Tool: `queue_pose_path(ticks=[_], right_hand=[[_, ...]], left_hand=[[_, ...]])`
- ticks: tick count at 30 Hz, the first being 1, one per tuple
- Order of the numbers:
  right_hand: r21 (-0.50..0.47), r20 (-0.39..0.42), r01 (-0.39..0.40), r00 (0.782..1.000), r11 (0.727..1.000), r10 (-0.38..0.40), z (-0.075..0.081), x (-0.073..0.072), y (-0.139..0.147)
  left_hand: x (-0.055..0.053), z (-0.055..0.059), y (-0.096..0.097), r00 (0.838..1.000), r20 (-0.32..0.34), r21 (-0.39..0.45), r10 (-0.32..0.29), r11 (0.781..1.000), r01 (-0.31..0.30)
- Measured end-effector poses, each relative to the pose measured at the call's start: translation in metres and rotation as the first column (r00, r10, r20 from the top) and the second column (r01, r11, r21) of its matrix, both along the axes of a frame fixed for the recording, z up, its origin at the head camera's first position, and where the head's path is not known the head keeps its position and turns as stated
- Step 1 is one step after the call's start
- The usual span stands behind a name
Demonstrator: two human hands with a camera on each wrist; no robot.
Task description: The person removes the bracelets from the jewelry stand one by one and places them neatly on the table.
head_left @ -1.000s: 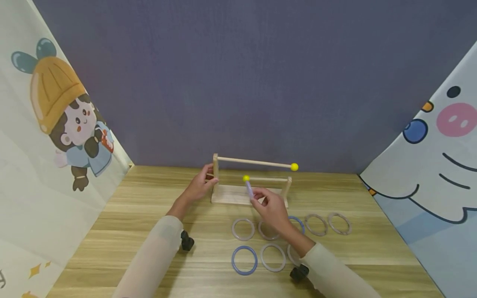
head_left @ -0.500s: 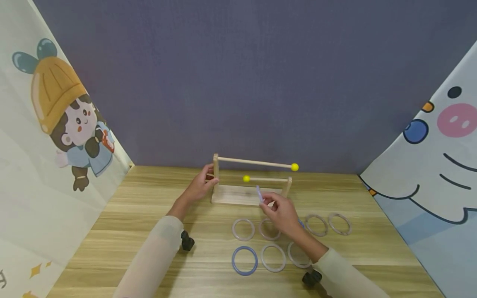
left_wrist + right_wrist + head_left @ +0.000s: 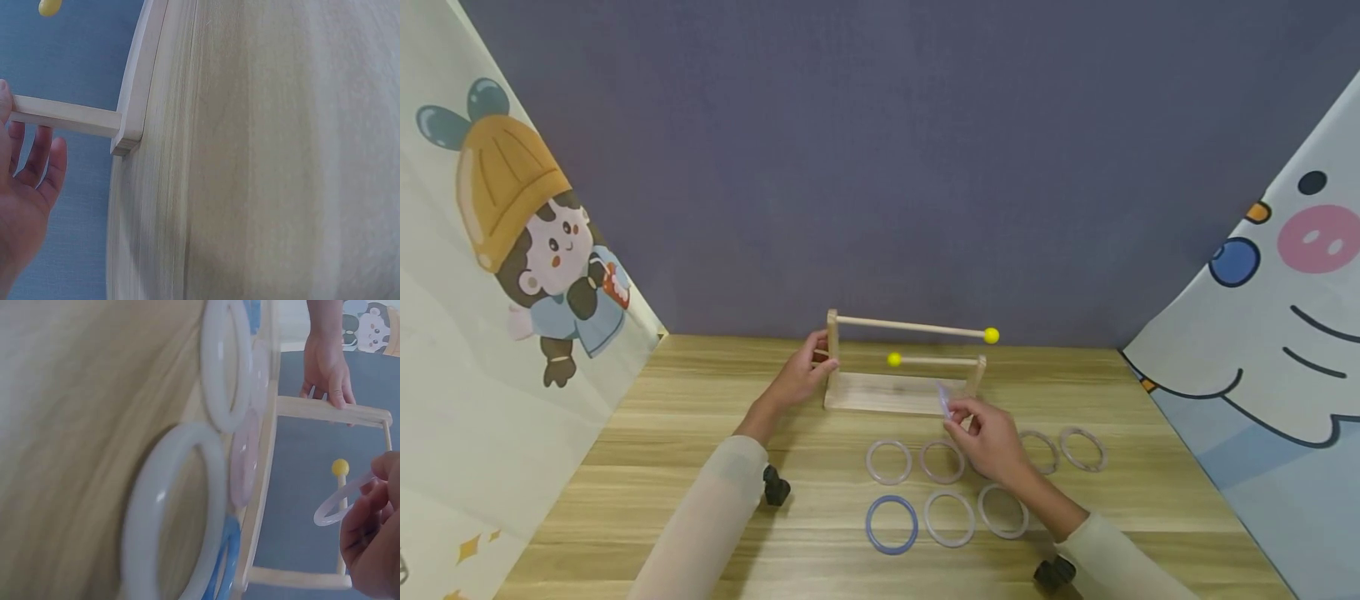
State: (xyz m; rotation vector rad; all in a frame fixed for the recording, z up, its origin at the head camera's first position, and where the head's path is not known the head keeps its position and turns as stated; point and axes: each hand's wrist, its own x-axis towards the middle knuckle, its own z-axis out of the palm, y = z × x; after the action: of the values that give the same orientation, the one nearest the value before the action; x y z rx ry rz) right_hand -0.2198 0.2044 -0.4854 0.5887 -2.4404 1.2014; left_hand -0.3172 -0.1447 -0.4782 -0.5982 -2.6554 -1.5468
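My left hand (image 3: 797,379) holds the left post (image 3: 832,335) of a wooden stand (image 3: 880,394), its thumb in front and fingers behind. Two horizontal rods belong to the stand: an upper rod (image 3: 913,326) and a shorter lower rod (image 3: 936,361), both tipped with yellow balls. In my right hand (image 3: 990,442) a pale lilac bangle (image 3: 944,402) is pinched between thumb and fingers, tilted on edge. Seen from the head, the bangle lies just below the lower rod; in the right wrist view the bangle (image 3: 328,515) overlaps that rod. Whether the rod passes through it, I cannot tell.
Several bangles lie in two rows on the wooden table, among them a blue bangle (image 3: 892,525) and a whitish bangle (image 3: 949,518). Another blue bangle (image 3: 224,562) is hidden behind my right hand in the head view. A dark backdrop (image 3: 880,167) stands behind the table.
My right hand has moved right and slightly toward me with the lilac bangle, from beside the lower rod's yellow ball to near the right post. The left hand stays on the left post.
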Motion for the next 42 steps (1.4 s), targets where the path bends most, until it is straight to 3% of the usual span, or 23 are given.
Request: queue_pose_path(ticks=[8,15,20,23,30,36,42], right_hand=[[0.022,-0.034,-0.025,0.999,0.999,0.026,-0.009,0.008,0.021],[0.094,-0.052,0.000,0.999,0.996,0.005,-0.012,0.013,0.040],[0.156,-0.069,0.006,0.998,0.988,0.005,-0.013,0.018,0.050],[0.173,-0.094,-0.002,0.995,0.985,0.018,-0.015,0.021,0.055],[0.234,-0.092,-0.013,0.995,0.972,0.036,-0.018,0.030,0.070],[0.299,-0.098,-0.010,0.994,0.954,0.041,-0.020,0.037,0.087],[0.346,-0.139,-0.043,0.985,0.937,0.097,-0.024,0.045,0.104]], left_hand=[[-0.001,-0.002,0.000,1.000,-0.004,0.006,0.010,1.000,-0.010],[0.020,0.027,0.008,1.000,0.009,0.034,-0.008,0.999,0.008],[0.022,0.031,0.007,1.000,-0.008,0.030,-0.019,0.999,0.019],[0.019,0.027,0.007,1.000,-0.002,0.025,-0.019,1.000,0.019],[0.002,0.000,0.003,1.000,-0.001,0.014,0.009,1.000,-0.009],[0.000,-0.002,0.001,1.000,-0.017,0.033,0.009,0.999,-0.008],[-0.001,-0.001,0.001,1.000,-0.025,0.028,0.000,1.000,0.001]])
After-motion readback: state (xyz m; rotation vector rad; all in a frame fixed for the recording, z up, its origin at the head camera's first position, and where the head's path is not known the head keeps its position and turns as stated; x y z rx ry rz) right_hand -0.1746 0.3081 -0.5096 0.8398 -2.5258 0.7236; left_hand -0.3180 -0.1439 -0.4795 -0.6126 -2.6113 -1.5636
